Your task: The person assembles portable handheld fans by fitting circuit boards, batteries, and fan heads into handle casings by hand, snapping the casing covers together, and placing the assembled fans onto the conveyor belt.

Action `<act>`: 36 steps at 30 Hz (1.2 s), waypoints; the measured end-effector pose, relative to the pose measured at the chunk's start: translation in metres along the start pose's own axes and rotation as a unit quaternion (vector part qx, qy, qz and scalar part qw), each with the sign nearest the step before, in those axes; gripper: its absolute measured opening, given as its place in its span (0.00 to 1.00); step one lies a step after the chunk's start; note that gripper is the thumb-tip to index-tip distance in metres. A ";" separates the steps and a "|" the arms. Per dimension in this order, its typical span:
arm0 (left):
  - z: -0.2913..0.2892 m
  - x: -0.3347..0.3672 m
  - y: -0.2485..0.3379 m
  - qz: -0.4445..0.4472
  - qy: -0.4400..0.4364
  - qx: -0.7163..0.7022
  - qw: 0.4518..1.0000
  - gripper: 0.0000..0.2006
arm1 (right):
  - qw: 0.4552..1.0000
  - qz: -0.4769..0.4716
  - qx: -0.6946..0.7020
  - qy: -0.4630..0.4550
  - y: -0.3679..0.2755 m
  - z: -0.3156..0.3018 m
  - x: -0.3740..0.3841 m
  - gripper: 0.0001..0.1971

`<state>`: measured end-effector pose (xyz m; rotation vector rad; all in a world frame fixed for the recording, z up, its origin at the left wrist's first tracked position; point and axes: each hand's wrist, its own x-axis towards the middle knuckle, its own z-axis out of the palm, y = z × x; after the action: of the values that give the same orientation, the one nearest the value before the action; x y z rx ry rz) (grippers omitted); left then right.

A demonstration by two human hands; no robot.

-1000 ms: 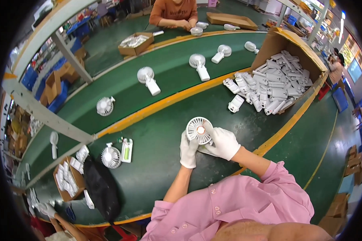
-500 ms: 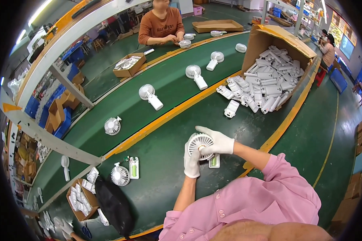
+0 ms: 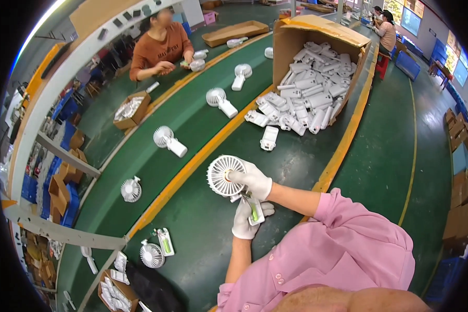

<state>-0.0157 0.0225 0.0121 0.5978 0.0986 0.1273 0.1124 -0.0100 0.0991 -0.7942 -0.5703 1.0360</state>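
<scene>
Centre: right hand (image 3: 255, 180) pinching white fan head (image 3: 221, 176); left hand (image 3: 243, 221) gripping open handle (image 3: 258, 221), green cell (image 3: 254, 212) showing. Upper right: 1 carton (image 3: 323, 23).

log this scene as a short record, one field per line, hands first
right hand: holds a white fan head, thumb over its hub
left hand: holds an open white handle with a green cylinder inside
table: a second fan head lies beside another open handle
cardboard box: open side facing the person, white handle parts inside and spilled out
belt: green, carrying white fans
across the belt: a co-worker in a rust-coloured top
</scene>
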 end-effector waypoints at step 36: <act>0.032 0.006 -0.002 0.084 0.191 0.169 0.963 0.13 | 0.967 -0.079 0.141 0.195 0.012 -0.050 -0.021 0.20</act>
<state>-0.0057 0.0039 0.0371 0.9173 0.4511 0.3960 0.1353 -0.0409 0.0587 -0.6648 -0.1409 0.7638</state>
